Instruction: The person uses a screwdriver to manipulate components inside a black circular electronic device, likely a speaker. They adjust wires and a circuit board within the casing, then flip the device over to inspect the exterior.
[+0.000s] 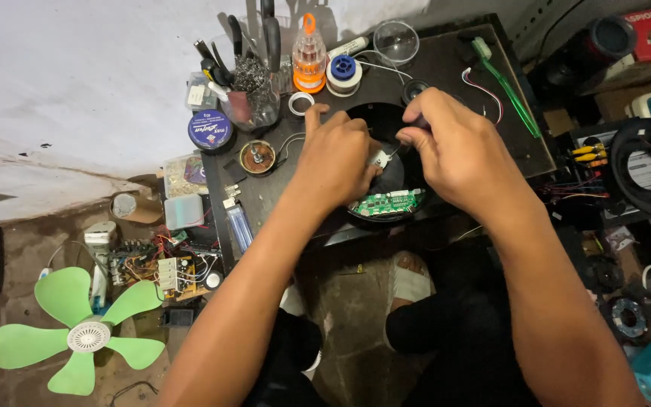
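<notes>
A round black housing (377,120) lies on the small dark work table (446,71), with a green circuit board (386,203) at its near edge. My left hand (337,162) rests on the housing's left side and pinches a small white part near its middle. My right hand (457,151) is curled over the right side, its fingertips closed on a thin wire or tool that meets the left hand's fingers. What lies under both palms is hidden.
Behind the housing stand a tool holder with pliers (250,83), an orange bottle (310,56), a solder spool (343,73), a clear dish (395,39) and a green toothbrush (508,87). A green fan blade (84,332) and loose circuit boards (167,271) lie on the floor at left.
</notes>
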